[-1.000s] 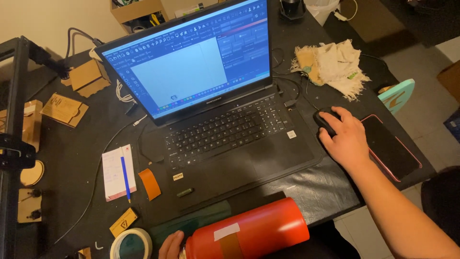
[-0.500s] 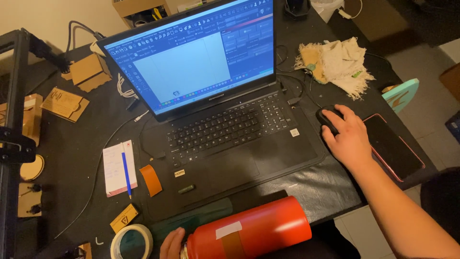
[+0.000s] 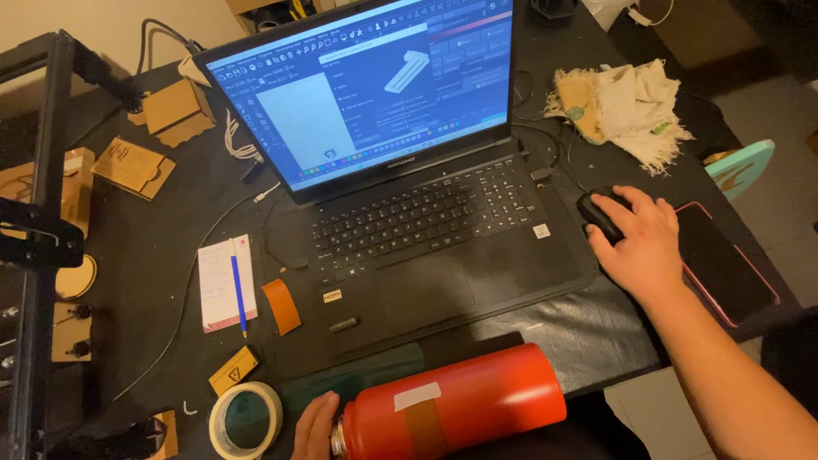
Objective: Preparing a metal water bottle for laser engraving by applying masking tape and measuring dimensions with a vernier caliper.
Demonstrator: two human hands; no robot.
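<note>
Head view, left to right across a dark table [image 3: 153,255]: black metal frame [image 3: 38,230] along the far left edge, with flat cardboard cut-outs [image 3: 132,166] beside it and a small cardboard box [image 3: 175,111] further back. Nearer the front, a white notepad [image 3: 226,283] with a blue pen [image 3: 239,294] lying on it, a small orange leather tab [image 3: 282,306] just beside the pad, a yellow tag [image 3: 233,370] below, and a roll of masking tape [image 3: 244,419] at the front edge. Just right of the tape, left hand [image 3: 315,426] at the bottom edge, only fingers showing, curled against the neck end of a red metal bottle [image 3: 452,409]; grip around it hidden, so cannot tell whether closed on it or merely resting against it. Bottle lying on its side along the front edge, cap end to the left, a pale strip of tape on its body, a green cloth [image 3: 358,379] tucked behind it. Open black laptop [image 3: 417,230] in the middle, screen lit with a design program. Frayed cream cloth [image 3: 626,106] at the back right. Right hand [image 3: 643,243] cupped over a black mouse [image 3: 601,213], fingers loosely draped on top, holding it, just right of the laptop. Dark phone [image 3: 724,264] in a pink case touching the outer side of that hand, a teal object [image 3: 741,166] beyond it at the table edge
</note>
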